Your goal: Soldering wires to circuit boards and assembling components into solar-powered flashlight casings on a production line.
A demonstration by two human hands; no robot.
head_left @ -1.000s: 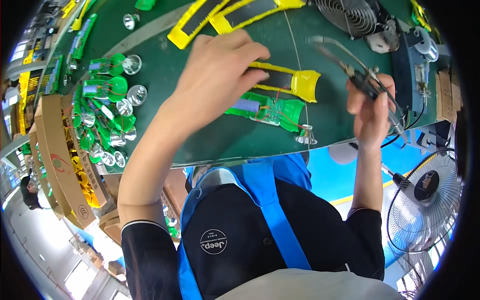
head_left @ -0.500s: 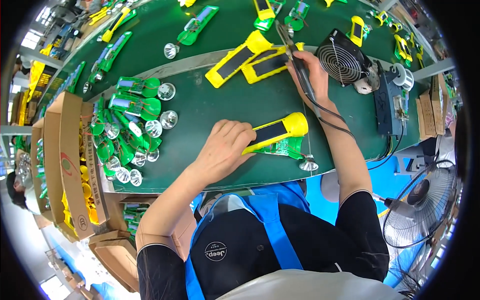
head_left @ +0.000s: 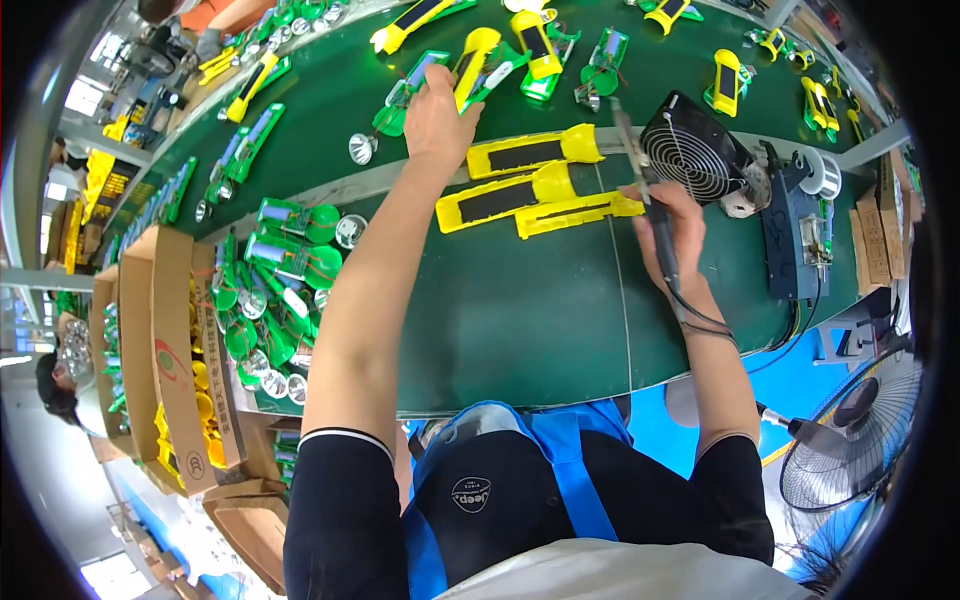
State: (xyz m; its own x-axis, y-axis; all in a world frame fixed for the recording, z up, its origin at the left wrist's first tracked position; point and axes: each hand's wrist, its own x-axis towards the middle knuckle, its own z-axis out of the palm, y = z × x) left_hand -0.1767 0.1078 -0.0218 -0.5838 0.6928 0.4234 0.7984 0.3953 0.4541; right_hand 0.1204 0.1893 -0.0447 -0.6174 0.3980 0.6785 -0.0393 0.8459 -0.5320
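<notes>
Two bare hands work over a green bench top. Left hand reaches far forward to the conveyor belt beyond the bench edge, fingers closed around a yellow and green flashlight part lying on the belt; palm down, arm fully stretched. Right hand rests nearer the body, right of centre, clamped on a soldering iron gripped like a pen, its tip pointing up and away toward the belt. Iron's cable runs back along the right wrist.

Three yellow casings with dark panels lie side by side on the bench between the two hands, the nearest one just beside the right hand's fingers. Small black fan stands tilted just right of the iron, with a blue soldering station beyond it at the bench's right end.

Left of the stretched arm: a heap of green casings and silver reflectors on the bench, beside open cardboard boxes holding yellow pieces. More yellow and green parts are scattered along the belt. Floor fan stands lower right, off the bench. Person wears a blue apron over a black shirt.
</notes>
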